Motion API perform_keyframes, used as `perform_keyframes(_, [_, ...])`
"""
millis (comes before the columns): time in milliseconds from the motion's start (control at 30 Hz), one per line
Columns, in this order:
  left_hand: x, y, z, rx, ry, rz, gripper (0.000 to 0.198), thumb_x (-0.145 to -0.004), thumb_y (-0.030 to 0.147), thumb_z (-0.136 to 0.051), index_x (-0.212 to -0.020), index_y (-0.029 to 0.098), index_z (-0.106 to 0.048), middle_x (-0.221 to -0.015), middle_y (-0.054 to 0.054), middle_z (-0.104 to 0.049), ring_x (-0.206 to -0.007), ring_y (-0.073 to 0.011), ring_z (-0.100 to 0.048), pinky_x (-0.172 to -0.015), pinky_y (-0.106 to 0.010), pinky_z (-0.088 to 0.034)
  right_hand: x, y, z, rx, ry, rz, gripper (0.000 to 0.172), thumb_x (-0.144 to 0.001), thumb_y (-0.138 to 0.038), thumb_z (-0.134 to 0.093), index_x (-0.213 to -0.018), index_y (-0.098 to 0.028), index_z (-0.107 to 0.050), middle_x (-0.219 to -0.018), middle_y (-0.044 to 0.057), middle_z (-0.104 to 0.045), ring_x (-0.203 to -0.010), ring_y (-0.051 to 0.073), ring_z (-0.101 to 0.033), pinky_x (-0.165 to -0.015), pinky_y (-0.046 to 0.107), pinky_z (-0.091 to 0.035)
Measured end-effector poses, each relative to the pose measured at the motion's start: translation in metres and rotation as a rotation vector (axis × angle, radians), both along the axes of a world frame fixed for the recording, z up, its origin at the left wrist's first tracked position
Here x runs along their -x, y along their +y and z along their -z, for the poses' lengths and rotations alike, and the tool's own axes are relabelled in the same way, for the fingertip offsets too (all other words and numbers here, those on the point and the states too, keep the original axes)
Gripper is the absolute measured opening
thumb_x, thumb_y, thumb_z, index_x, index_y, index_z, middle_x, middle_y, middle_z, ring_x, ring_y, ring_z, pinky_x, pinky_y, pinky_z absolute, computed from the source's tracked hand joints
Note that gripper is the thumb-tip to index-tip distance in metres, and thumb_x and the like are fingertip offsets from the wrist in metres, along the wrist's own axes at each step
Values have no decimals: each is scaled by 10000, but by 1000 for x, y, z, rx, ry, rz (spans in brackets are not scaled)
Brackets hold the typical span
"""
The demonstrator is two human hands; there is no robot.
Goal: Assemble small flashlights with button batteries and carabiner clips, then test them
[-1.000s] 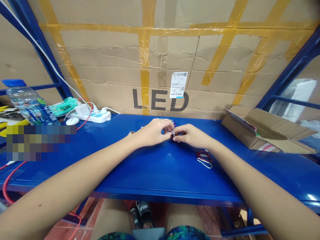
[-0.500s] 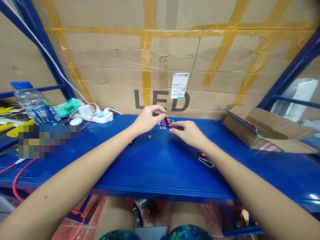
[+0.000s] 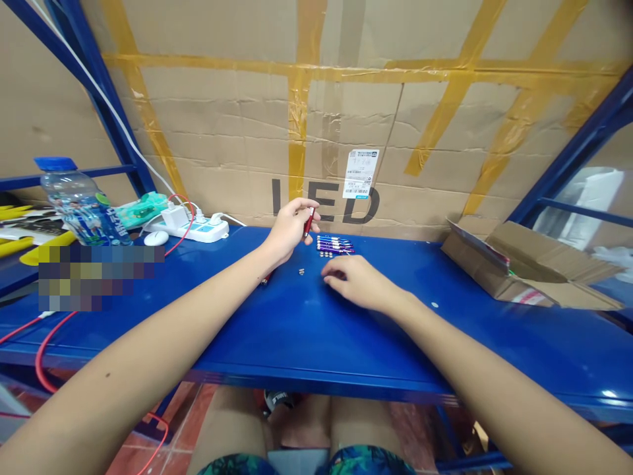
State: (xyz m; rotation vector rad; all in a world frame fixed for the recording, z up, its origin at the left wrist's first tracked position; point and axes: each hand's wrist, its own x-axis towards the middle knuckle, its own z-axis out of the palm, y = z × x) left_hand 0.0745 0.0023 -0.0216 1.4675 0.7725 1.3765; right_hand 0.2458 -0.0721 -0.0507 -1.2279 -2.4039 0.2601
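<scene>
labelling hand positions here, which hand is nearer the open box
Right. The right hand is left of the box, apart from it. The left hand is farther left and deeper over the table, holding a red tube.

Bright light, stretched wide-angle edges

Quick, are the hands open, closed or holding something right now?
Left hand: closed, holding a red tube.
Right hand: loosely open, nothing visible in it.

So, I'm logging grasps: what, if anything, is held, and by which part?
The left hand holds a red tube, exact grip spot unclear; the right hand shows nothing held.
</scene>
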Motion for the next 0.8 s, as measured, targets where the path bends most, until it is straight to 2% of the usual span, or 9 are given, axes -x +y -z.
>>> perform_keyframes(133, [2, 0, 0, -25, 18, -2, 117, -954, 154, -461, -998, 195, -561, -926, -41, -641, -610, -82, -569, -417, -177, -362, 23, -1, 0, -43, -47, -72, 195, -881, -154, -560, -938, -176, -746, -1007, 82, -754, -932, 209, -666, -859, 308, -475])
perform_keyframes(267, [4, 0, 2, -41, 34, 56, 103, -961, 142, -457, -977, 198, -542, -956, -44, -652, -639, -88, -581, -469, -196, -414, 9, 11, -2, -31, -28, 12, 193, -872, -149, -558, -900, -184, -746, -914, 59, -757, -824, 199, -666, -773, 303, -479])
perform_keyframes(367, [4, -1, 4, -41, 64, 112, 100, -950, 119, -484, -982, 197, -537, -951, -41, -655, -680, -97, -603, -523, -209, -457, -3, 16, -1, -1, 16, 57, 191, -878, -156, -562, -920, -183, -747, -922, 54, -759, -830, 198, -672, -779, 304, -487])
perform_keyframes(467, [2, -2, 6, -42, 93, 128, 151, -931, 85, -501, -1027, 196, -540, -947, -42, -666, -712, -103, -615, -567, -220, -482, 3, 12, 1, -5, 3, 24, 233, -895, -172, -578, -1070, -177, -733, -1000, 68, -759, -896, 205, -681, -834, 309, -491])
perform_keyframes(533, [1, -1, 7, -37, 109, 117, 181, -917, 71, -517, -1052, 187, -553, -961, -50, -677, -728, -103, -615, -599, -228, -495, 17, 9, 3, -52, -51, -7, 322, -915, -196, -578, -1221, -178, -679, -1056, 88, -747, -968, 220, -673, -864, 320, -484])
perform_keyframes(600, [0, 1, 8, -18, 122, 103, 194, -903, 62, -528, -1056, 170, -576, -973, -62, -686, -733, -101, -610, -624, -236, -501, 32, 8, 5, -116, -141, -23, 350, -941, -207, -550, -1276, -183, -649, -1110, 112, -725, -1058, 246, -647, -891, 337, -468])
perform_keyframes(667, [0, 3, 10, -5, 135, 98, 198, -894, 54, -528, -1048, 154, -601, -969, -70, -691, -731, -98, -605, -639, -240, -502, 44, 12, 7, -164, -219, -43, 293, -951, -195, -527, -1194, -178, -689, -1109, 122, -716, -1078, 261, -636, -885, 334, -458])
perform_keyframes(800, [2, 8, 14, -25, 155, 96, 196, -892, 61, -523, -1025, 149, -638, -964, -77, -698, -761, -111, -614, -656, -251, -505, 49, 24, 8, -152, -242, -58, 257, -900, -70, -498, -920, -180, -730, -1003, 98, -729, -939, 220, -666, -806, 284, -448])
